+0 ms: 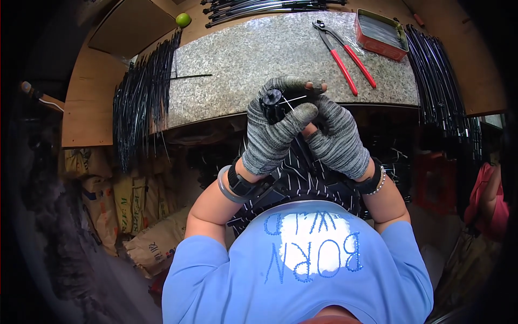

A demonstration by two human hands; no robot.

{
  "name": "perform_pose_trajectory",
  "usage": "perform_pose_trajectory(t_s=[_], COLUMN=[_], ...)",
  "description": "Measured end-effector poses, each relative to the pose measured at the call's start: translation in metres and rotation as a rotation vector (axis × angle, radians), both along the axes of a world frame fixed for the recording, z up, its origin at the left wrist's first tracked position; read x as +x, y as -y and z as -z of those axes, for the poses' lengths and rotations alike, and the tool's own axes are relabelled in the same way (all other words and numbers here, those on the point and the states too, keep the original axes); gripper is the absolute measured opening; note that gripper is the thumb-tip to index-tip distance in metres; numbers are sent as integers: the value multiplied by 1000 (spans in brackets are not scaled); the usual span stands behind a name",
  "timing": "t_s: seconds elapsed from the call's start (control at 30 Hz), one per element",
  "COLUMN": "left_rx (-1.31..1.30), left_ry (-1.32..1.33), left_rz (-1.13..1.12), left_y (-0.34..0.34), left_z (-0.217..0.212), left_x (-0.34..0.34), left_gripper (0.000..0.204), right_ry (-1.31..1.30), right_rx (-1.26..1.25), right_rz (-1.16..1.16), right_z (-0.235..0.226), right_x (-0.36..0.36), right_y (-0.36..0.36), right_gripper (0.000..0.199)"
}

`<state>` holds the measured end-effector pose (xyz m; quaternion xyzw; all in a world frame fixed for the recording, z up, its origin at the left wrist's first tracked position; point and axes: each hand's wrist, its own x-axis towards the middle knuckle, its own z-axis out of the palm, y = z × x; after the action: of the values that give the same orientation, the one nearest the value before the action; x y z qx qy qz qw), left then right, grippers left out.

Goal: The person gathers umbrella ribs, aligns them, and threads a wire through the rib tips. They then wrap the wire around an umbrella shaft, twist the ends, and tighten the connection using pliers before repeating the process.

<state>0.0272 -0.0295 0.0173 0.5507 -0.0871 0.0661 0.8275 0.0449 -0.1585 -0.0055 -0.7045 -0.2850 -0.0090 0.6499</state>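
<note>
My left hand (272,129), in a grey knitted glove, is closed around a black bundle with a round, disc-like end (272,98). A thin white tie (294,99) crosses beside that end, with one strand running toward my left thumb. My right hand (340,132), gloved alike, is curled in against the left one, its fingers closed near the tie's end. Its grip is partly hidden behind the left hand. Dark lengths (302,154) hang down below my hands over a black striped apron (294,175).
Red-handled cable cutters (345,59) and a red tin of thin pale strips (380,38) lie on the speckled worktop (243,59). Bundles of black cables hang at its left (143,102) and right (437,81). A green ball-like thing (183,20) stands far left. Sacks (156,243) lie below.
</note>
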Motion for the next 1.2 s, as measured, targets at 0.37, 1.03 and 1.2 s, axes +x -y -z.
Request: perform_pose_trajectory(t_s=[0.37, 1.03, 1.2], left_rx=[-52, 686, 381], left_ry=[-72, 305, -57], left_rz=[-81, -380, -407], left_y=[3, -17, -30], left_z=[2, -19, -14], left_x=[-5, -1, 9], left_gripper=[22, 12, 12], right_ry=[452, 555, 442], right_rx=[-210, -272, -880], right_rz=[195, 242, 576], right_z=[-1, -48, 8], right_x=[-15, 11, 81], right_y=[-7, 10, 37], right_gripper=[15, 26, 38])
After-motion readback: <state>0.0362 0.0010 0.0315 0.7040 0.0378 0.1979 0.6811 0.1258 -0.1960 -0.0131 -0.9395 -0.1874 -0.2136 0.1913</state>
